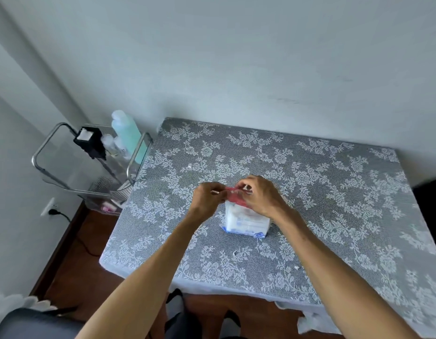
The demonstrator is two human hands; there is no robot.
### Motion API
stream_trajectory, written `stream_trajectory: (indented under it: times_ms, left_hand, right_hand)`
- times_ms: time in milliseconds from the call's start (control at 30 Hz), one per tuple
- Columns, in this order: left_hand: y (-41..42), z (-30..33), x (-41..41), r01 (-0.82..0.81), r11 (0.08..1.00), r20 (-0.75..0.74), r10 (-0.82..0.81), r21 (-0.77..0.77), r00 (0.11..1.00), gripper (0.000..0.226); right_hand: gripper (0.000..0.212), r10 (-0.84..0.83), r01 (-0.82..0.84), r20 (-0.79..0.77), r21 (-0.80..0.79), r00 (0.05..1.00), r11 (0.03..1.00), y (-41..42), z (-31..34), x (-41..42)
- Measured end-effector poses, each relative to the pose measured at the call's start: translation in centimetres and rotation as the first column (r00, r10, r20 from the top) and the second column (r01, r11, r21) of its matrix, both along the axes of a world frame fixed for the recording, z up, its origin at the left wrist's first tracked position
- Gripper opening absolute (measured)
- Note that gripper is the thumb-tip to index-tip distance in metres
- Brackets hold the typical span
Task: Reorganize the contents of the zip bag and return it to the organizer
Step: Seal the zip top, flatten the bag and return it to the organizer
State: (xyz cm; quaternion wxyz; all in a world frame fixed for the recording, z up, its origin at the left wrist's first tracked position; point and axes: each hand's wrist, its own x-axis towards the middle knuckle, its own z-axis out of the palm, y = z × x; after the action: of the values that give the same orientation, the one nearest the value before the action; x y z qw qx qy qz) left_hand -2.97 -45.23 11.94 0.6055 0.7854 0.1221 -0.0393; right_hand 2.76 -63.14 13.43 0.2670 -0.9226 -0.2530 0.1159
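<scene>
Zip bag [246, 221] stands near the middle of the lace-covered worktop [334, 192], its red closure strip [234, 195] uppermost. Head view: left hand [208, 198] and right hand [262, 195] each pinch an end of the strip, fingers pressed together on it. To seal it well, the pinch should probably run along the strip from one end to the other while the base stays planted. Contents show only as a white pack with blue print; whether the strip is fully closed cannot be told, since motion blur and the right hand cover it. The wire organizer [89, 162], beside the worktop's left edge, holds bottles [125, 133] and a black box [89, 140].
</scene>
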Motion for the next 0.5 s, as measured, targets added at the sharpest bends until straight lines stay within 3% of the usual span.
stream_trajectory:
  times_ms: [167, 333, 500]
  left_hand:
    - [-0.1, 0.5, -0.1, -0.005, 1.0, 0.003, 0.005, 0.011, 1.0, 0.019]
    - [-0.1, 0.6, -0.2, 0.014, 0.998, 0.004, -0.015, 0.063, 1.0, 0.013]
    - [-0.3, 1.0, -0.5, 0.016, 0.983, 0.032, -0.022, 0.18, 0.999, 0.014]
  right_hand:
    - [0.031, -0.006, 0.011, -0.072, 0.074, 0.997, 0.997, 0.0, 0.3, 0.3]
    - [0.041, -0.022, 0.036, -0.117, 0.118, 0.993, 0.992, 0.3, 1.0, -0.1]
    - [0.035, -0.029, 0.037, -0.113, 0.071, 0.993, 0.997, 0.1, 1.0, -0.3]
